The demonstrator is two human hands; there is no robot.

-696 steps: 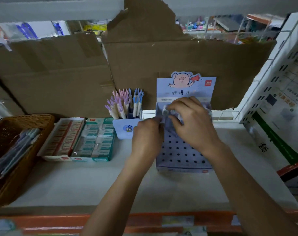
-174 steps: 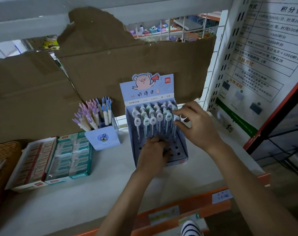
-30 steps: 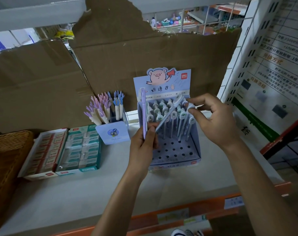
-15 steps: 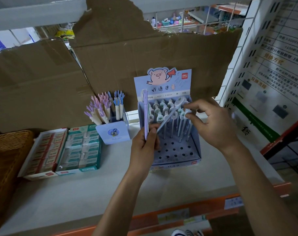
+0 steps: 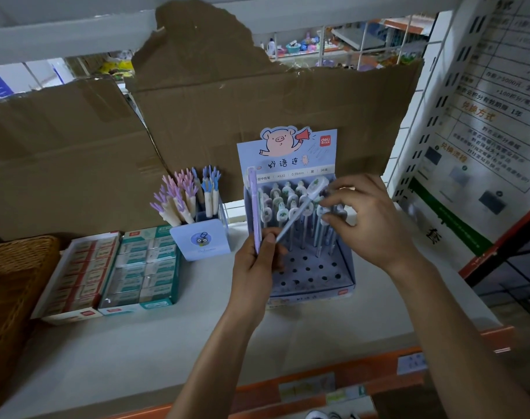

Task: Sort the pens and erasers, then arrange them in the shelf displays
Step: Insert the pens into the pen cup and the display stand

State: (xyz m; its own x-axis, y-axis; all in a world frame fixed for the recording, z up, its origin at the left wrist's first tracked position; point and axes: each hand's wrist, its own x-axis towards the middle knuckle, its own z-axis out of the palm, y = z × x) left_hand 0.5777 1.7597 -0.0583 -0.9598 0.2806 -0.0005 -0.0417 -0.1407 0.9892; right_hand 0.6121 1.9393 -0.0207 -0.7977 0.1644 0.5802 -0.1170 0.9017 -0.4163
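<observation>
1. A second ago the right hand [image 5: 372, 219] was raised at the cap of the slanted pen [image 5: 298, 213]. Now it sits lower, with thumb and forefinger pinching a standing pen [image 5: 320, 211] at the right end of the rows. The display box [image 5: 346, 267] was nearly bare some twenty seconds ago; its back rows are now filled.
2. The left hand [image 5: 253, 267] grips two pens by their lower ends. One is a plain purple pen [image 5: 254, 207] held upright. The other is the slanted pen, thin-barrelled with a flat round topper (the same shape as those in the box).
3. The display box is pale blue card with a pig header. Its floor is punched with round holes, which show bare in the front rows.
4. On the matt grey shelf [image 5: 167, 358], to the left, are four things:
   - one blue cup [image 5: 201, 240] of pens with hand-shaped tips
   - two open boxes side by side, a red-and-white eraser box [image 5: 76, 276] and a green eraser box [image 5: 142, 267]
   - one woven basket [image 5: 12, 267]
5. Torn brown cardboard [image 5: 257, 101] stands behind.
</observation>
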